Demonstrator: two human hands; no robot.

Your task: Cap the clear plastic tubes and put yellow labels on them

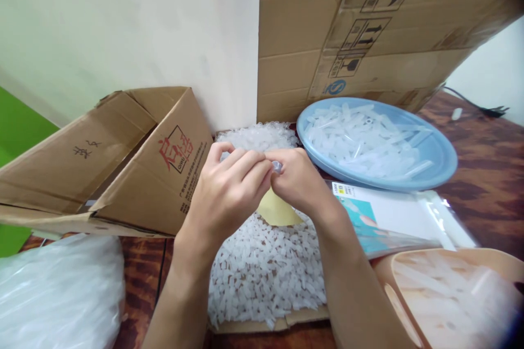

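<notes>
My left hand (235, 185) and my right hand (298, 177) meet above a bed of small white translucent plastic pieces (262, 270) spread on cardboard. The end of a small clear plastic tube (277, 166) pokes out of my closed right hand, right where the left fingertips touch it. My left fingers are curled in, and they hide whatever lies inside them. Below the hands, a piece of yellow paper (280, 210) rests on the white pieces. Behind them is a heap of clear plastic parts (257, 135).
An open cardboard box (151, 158) stands left, with a stuffed white plastic bag (61, 289) nearer me. On the right are a blue basin (444, 158) of clear tubes, a flat plastic packet (393, 218) and a peach-coloured bin (393, 267) of tubes. A large carton (298, 27) rises behind.
</notes>
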